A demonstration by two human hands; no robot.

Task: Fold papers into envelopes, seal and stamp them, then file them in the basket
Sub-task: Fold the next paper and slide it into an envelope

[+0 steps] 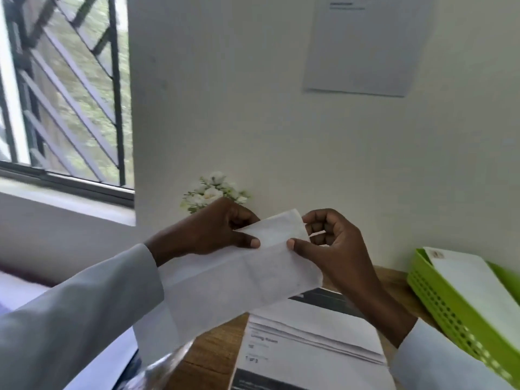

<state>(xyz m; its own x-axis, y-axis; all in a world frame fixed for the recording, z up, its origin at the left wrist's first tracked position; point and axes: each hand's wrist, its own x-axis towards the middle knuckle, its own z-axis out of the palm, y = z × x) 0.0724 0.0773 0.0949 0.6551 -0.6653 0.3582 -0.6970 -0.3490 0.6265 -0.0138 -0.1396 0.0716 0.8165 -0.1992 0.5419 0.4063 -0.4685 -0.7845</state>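
A long white envelope [233, 282] is held up in the air above the wooden desk, its flap end raised toward the wall. My left hand [208, 229] pinches its upper edge near the flap, thumb on the front. My right hand [329, 243] pinches the flap end from the right, thumb on the front and fingers curled behind. A green plastic basket [439, 308] stands at the right edge of the desk with a white envelope [475, 285] lying in it. Printed papers [306, 347] lie on the desk under the hands.
A small bunch of white flowers [213, 192] stands against the wall behind my hands. A sheet of paper [363, 43] is stuck high on the wall. A barred window [64, 88] is at the left. Something clear and shiny [166, 367] sits at the bottom, below the envelope.
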